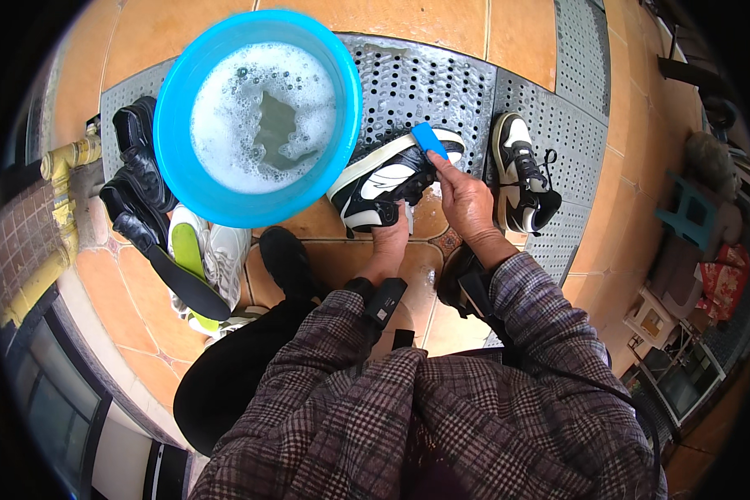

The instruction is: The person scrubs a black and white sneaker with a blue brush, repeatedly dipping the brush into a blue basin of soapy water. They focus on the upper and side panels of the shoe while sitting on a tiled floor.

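Note:
A black-and-white sneaker [384,181] is tilted on its side, its pale sole edge turned away from me. My left hand [392,242] reaches into the shoe's ankle opening and holds it, the fingers hidden inside. In my right hand [469,199] is a blue-backed brush [429,140], pressed against the sole edge near the toe; its bristles are hidden. Just left of the shoe stands a bright blue plastic basin [350,119] with foamy, greyish water [275,128]. A matching sneaker [520,169] rests upright to the right of my right hand.
Wet grey perforated mats [422,78] cover part of the orange tile floor [375,22]. Black leather shoes [139,197], white sneakers [225,256] and loose insoles [184,284] crowd the left side. A yellow pipe [64,219] runs along the wall; a green stool [686,209] stands far right.

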The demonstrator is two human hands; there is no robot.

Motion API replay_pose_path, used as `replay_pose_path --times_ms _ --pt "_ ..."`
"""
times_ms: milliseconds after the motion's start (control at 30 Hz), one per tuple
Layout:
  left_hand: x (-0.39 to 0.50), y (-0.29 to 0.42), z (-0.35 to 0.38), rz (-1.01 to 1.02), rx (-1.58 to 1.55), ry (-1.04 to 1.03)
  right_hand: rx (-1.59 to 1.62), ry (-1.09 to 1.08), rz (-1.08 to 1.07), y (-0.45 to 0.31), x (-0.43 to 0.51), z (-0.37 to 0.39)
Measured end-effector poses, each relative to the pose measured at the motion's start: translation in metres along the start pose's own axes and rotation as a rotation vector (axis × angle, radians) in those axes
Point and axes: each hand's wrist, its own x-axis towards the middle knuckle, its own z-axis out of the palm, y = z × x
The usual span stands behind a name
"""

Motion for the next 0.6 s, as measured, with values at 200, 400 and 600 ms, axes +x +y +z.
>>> replay_pose_path --times_ms 200,400,600 --pt "-0.003 0.007 0.001 -0.090 -0.098 -0.002 -0.011 0.348 0.027 0.001 0.044 0.003" --pt "-0.001 0.000 0.000 0.029 0.068 -0.059 -0.131 0.020 -0.147 -0.010 0.016 -0.003" --pt "0.003 0.005 -0.003 -0.086 -0.017 -0.033 -0.129 0.202 -0.003 -0.021 0.049 -0.008"
